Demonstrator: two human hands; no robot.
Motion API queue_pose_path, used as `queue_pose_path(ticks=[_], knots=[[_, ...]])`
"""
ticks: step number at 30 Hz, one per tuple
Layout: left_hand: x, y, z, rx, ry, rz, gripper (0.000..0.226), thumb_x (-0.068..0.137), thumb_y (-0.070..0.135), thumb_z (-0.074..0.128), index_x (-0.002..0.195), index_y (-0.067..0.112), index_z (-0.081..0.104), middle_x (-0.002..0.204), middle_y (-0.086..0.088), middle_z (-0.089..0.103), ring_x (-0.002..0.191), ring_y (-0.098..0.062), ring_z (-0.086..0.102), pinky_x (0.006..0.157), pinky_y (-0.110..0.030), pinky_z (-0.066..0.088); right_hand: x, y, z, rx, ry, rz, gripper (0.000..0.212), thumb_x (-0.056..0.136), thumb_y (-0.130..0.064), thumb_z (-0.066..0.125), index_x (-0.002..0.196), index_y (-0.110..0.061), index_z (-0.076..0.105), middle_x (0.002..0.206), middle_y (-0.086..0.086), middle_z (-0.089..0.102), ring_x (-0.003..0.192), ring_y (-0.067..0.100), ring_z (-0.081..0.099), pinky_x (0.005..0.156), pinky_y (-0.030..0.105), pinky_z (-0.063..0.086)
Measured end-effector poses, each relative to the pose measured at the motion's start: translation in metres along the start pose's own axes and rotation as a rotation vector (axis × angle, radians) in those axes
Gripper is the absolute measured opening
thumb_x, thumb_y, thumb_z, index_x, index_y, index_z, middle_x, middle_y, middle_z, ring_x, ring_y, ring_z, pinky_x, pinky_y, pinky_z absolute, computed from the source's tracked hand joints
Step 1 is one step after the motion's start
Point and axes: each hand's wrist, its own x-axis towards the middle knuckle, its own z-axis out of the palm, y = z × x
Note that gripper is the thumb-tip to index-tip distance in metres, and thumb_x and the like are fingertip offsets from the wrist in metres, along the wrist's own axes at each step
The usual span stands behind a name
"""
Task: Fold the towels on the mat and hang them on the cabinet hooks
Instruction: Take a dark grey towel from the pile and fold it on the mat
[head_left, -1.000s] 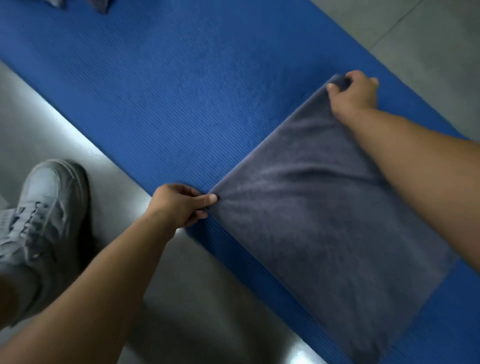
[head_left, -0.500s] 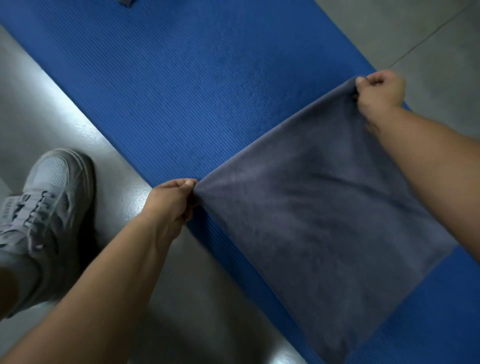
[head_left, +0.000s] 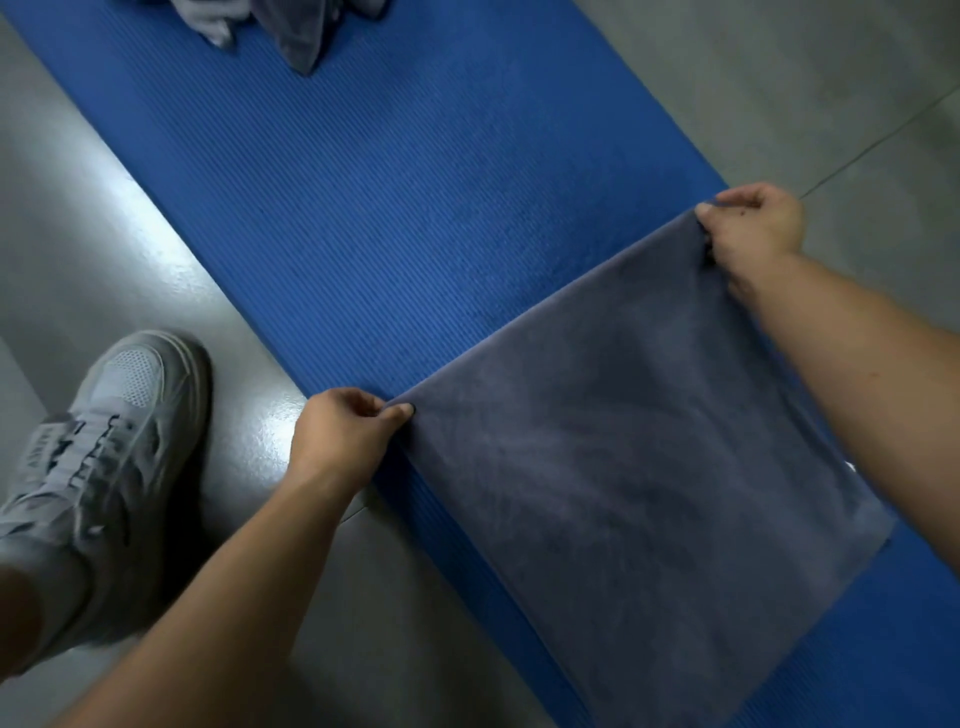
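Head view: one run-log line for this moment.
grey towel: on blue mat, one edge pulled taut | left hand: pinches near corner | right hand: pinches far corner | other towels: heaped up-mat

Matt grey terry-cloth towel (head_left: 639, 467), ribbed blue foam mat (head_left: 415, 197), glossy grey floor (head_left: 104, 249), mesh-panelled grey shoe (head_left: 104, 457)

A grey sneaker (head_left: 109, 457) with a mesh toe panel and grey laces stands flat on the glossy grey floor (head_left: 78, 218), at the left of the view. Pale glare lies on the floor beyond its toe. A thin seam (head_left: 883, 132) crosses the floor at upper right.
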Motion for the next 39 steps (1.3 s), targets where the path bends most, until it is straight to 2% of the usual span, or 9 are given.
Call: queue_pose_path(ticks=[5, 11, 16, 21, 26, 29, 32, 35, 39], knots=[[0.008, 0.008, -0.009, -0.394, -0.044, -0.073, 0.032, 0.077, 0.024, 0.088, 0.073, 0.011, 0.059, 0.074, -0.009, 0.070, 0.070, -0.021, 0.068, 0.067, -0.033, 0.060, 0.013, -0.017, 0.012, 0.028, 0.019, 0.030, 0.014, 0.093, -0.012, 0.062, 0.102, -0.023, 0.063, 0.075, -0.005, 0.062, 0.050, -0.001, 0.058, 0.056, 0.019, 0.051], [0.029, 0.024, -0.026, -0.625, 0.037, 0.043, 0.024, 0.082, 0.014, 0.083, 0.076, 0.016, 0.060, 0.076, -0.007, 0.062, 0.062, -0.013, 0.058, 0.062, -0.025, 0.050, 0.020, -0.061, 0.045, 0.085, -0.027, -0.023, 0.023, 0.096, -0.011, 0.057, 0.078, -0.025, 0.059, 0.071, -0.005, 0.061, 0.049, -0.001, 0.060, 0.056, 0.020, 0.052], [0.027, 0.045, -0.025, -0.666, 0.044, 0.290, 0.006, 0.087, 0.013, 0.078, 0.088, 0.013, 0.072, 0.077, -0.001, 0.067, 0.073, -0.011, 0.061, 0.073, -0.024, 0.052, 0.012, -0.095, 0.053, 0.261, -0.056, -0.062, 0.018, 0.085, -0.009, 0.064, 0.075, -0.023, 0.058, 0.068, -0.003, 0.060, 0.050, 0.006, 0.057, 0.052, 0.023, 0.049], [-0.017, 0.043, 0.007, -0.444, -0.101, 0.495, 0.007, 0.085, 0.013, 0.080, 0.087, 0.017, 0.075, 0.084, -0.007, 0.073, 0.078, -0.011, 0.064, 0.076, -0.028, 0.054, -0.006, -0.080, 0.001, 0.252, -0.004, -0.025, 0.029, 0.082, -0.036, 0.076, 0.071, -0.024, 0.051, 0.069, -0.007, 0.055, 0.060, 0.006, 0.052, 0.061, 0.028, 0.053], [-0.067, 0.016, 0.062, 0.056, -0.344, 0.862, 0.010, 0.081, 0.031, 0.082, 0.082, 0.028, 0.072, 0.083, 0.015, 0.069, 0.080, -0.001, 0.065, 0.073, -0.025, 0.052, -0.015, -0.017, -0.075, 0.198, 0.021, 0.128, 0.025, 0.086, -0.006, 0.065, 0.075, -0.025, 0.055, 0.073, -0.005, 0.057, 0.061, 0.007, 0.058, 0.055, 0.025, 0.056], [-0.091, 0.000, 0.091, 0.159, -0.457, 0.871, 0.015, 0.080, 0.042, 0.076, 0.085, 0.032, 0.066, 0.081, 0.018, 0.063, 0.078, 0.000, 0.062, 0.069, -0.027, 0.052, -0.024, 0.029, -0.110, 0.132, 0.094, 0.143, 0.027, 0.081, 0.001, 0.061, 0.077, -0.025, 0.057, 0.073, -0.006, 0.058, 0.059, 0.006, 0.057, 0.050, 0.022, 0.052], [-0.109, -0.016, 0.111, 0.259, -0.503, 0.913, 0.020, 0.081, 0.050, 0.070, 0.088, 0.032, 0.064, 0.084, 0.014, 0.062, 0.079, -0.003, 0.061, 0.067, -0.032, 0.052, -0.034, 0.075, -0.135, 0.038, 0.155, 0.134, 0.029, 0.076, 0.003, 0.055, 0.075, -0.026, 0.061, 0.075, -0.009, 0.059, 0.063, 0.001, 0.056, 0.058, 0.021, 0.050], [-0.121, -0.030, 0.119, 0.377, -0.542, 0.973, 0.021, 0.085, 0.050, 0.069, 0.090, 0.030, 0.071, 0.091, 0.015, 0.064, 0.084, -0.002, 0.059, 0.068, -0.014, 0.044, -0.048, 0.118, -0.147, -0.030, 0.159, 0.156, 0.036, 0.076, 0.006, 0.047, 0.085, -0.021, 0.070, 0.075, -0.012, 0.059, 0.062, -0.003, 0.053, 0.059, 0.010, 0.044], [-0.129, -0.041, 0.125, 0.466, -0.556, 1.035, 0.016, 0.081, 0.047, 0.077, 0.086, 0.032, 0.074, 0.085, 0.017, 0.066, 0.079, -0.002, 0.059, 0.072, -0.013, 0.039, -0.063, 0.155, -0.152, -0.080, 0.177, 0.171, 0.040, 0.076, 0.007, 0.047, 0.090, -0.021, 0.072, 0.082, -0.005, 0.064, 0.068, 0.001, 0.056, 0.059, 0.005, 0.044]])
